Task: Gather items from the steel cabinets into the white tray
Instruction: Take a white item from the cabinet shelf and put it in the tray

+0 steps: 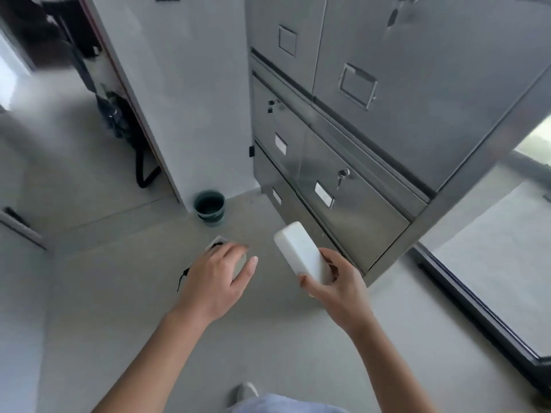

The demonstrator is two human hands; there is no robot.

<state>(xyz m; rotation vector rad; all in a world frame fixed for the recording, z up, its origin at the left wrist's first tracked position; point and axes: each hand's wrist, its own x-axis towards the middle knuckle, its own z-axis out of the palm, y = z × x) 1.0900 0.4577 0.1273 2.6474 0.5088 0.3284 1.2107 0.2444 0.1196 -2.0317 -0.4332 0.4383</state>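
The right hand [337, 281] grips one end of a white oblong box [301, 251], thumb along the near edge and fingers [329, 268] curled round the far side. The box is held in the air, tilted up and away, just in front of the lowest drawers of the steel cabinets [372, 114], whose drawers are all closed. A key [343, 174] hangs in one drawer lock.

The left hand [217, 278] reaches down over the floor [119, 293] with its fingers loosely spread and holding nothing. Beneath it lies a pale, flat thing, probably the white tray [215, 242], mostly hidden by the hand; whether the hand touches it cannot be told. A black cord [182, 275] trails out on the hand's left side.

A dark green bucket [209, 207] stands on the floor by the wall corner, beside the cabinets.
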